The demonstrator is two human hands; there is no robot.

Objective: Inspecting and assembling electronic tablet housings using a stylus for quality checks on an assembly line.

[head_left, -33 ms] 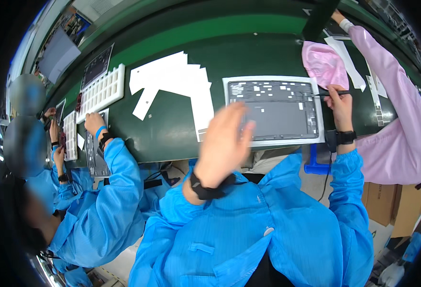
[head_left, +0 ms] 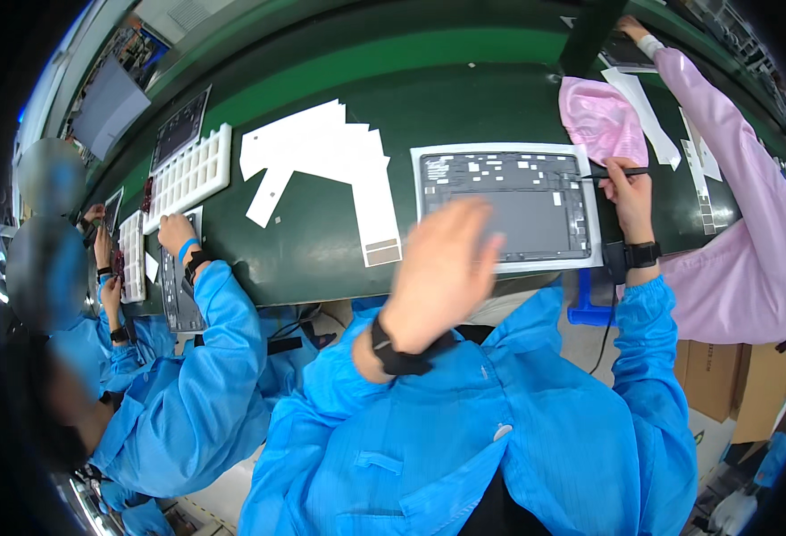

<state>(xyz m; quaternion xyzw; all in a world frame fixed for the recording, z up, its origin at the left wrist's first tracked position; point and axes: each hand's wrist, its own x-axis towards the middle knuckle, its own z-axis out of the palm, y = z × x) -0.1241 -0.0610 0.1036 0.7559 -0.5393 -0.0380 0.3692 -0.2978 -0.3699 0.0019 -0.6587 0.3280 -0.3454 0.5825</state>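
Note:
A dark grey, tablet-shaped panel lies on a white backing, with several small white patches along its upper part and right side. My left hand hovers over the panel's lower left, slightly blurred. Its fingers are stretched out and the thumb stands apart, with nothing seen in it. At the panel's upper right corner, my right hand grips slim black tweezers. Their thin tip points left onto the panel's edge. Behind that hand lies a crumpled pink cloth.
Fanned white sheets lie left of the panel. Farther left are a white compartment tray and a co-worker's hand over another dark panel. A pink-sleeved arm reaches in at right, near white strips.
My left hand has moved right over the panel, uncovering the lower end of a white sheet. My right hand stays at the corner with the tweezers. The whole view has shifted slightly.

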